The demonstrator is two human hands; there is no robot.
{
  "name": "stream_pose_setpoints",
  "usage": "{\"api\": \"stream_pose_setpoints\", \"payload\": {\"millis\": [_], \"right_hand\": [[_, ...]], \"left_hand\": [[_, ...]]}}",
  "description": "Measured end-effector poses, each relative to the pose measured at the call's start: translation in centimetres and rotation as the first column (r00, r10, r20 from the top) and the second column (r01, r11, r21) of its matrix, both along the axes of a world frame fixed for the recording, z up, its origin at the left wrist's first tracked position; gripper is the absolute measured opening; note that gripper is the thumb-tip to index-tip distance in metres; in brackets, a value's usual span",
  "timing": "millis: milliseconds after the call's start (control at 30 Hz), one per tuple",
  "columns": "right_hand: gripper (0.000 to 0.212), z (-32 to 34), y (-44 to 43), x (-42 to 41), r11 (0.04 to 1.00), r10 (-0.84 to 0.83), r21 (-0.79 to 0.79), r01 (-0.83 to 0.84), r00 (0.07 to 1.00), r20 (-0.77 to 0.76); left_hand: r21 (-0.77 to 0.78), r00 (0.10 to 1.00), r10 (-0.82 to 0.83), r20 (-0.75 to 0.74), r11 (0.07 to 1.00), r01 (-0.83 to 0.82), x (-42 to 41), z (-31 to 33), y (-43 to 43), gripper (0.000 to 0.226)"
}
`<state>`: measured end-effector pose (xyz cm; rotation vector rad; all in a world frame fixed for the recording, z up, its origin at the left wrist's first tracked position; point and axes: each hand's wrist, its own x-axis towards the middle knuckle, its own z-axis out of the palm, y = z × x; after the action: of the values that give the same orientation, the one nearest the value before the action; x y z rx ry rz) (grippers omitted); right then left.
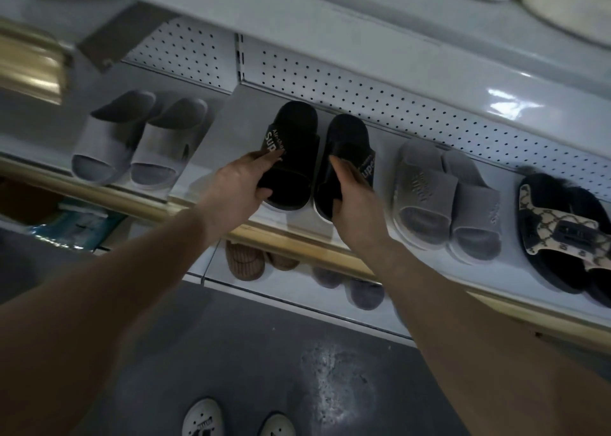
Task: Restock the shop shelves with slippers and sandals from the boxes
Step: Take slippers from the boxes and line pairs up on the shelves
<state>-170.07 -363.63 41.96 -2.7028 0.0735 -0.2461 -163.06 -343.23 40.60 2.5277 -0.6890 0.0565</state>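
1. Black foam, white-lettered straps: the left black slipper [292, 137] and the right black slipper [347, 144] lie on the shelf [238, 118] just behind the gold rail [297, 242], heels away from the rail, toes towards it.
2. Left hand [241, 184] reaches over the rail and grips its slipper, fingers laid across the strap and thumb curled at the toe edge.
3. Right hand [357, 204], also beyond the rail, is curled round the toe end of the other slipper, gripping it.
4. I cannot tell whether both soles rest fully on the shelf or are lifted slightly.
5. Likely step: squaring the pair up before letting go.
6. Risk: both toes sit very close to the rail. A release with a toe overhanging could tip a slipper over it, down to the brown slippers [244, 260] below the rail or to the floor.
7. Risk: along the rail to the right, the grey pair [443, 197] stands just beside the right black slipper. A sideways nudge would knock it askew.
8. Risk: the right slipper lies nearer the rail than the left, so letting go now would probably leave the pair staggered.
9. Further along, the patterned furry sandal [568, 233] is well apart and looks safe.
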Motion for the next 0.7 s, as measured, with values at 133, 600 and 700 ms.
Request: {"api": "stream_pose_setpoints", "payload": {"millis": [133,600,700], "right_hand": [[0.068,-0.4,2.1,-1.6,0.998,0.015,0.06,-0.015,1.0,-0.009],[0.065,-1.9,10.3,-1.6,0.99,0.113,0.088,-0.112,0.994,-0.008],[0.063,-1.8,13.4,0.2,0.987,0.122,0.105,-0.123,0.992,0.01]], "left_hand": [[-0.048,0.999,-0.032,-0.025,0.998,0.03,-1.9,-0.1,1.5,0.067],[-0.05,0.999,0.038,-0.03,0.998,-0.04,-2.5,-1.5,9.6,0.062],[-0.039,0.996,0.063,-0.055,0.997,-0.065,-0.9,-1.8,12.5,0.061]]}}
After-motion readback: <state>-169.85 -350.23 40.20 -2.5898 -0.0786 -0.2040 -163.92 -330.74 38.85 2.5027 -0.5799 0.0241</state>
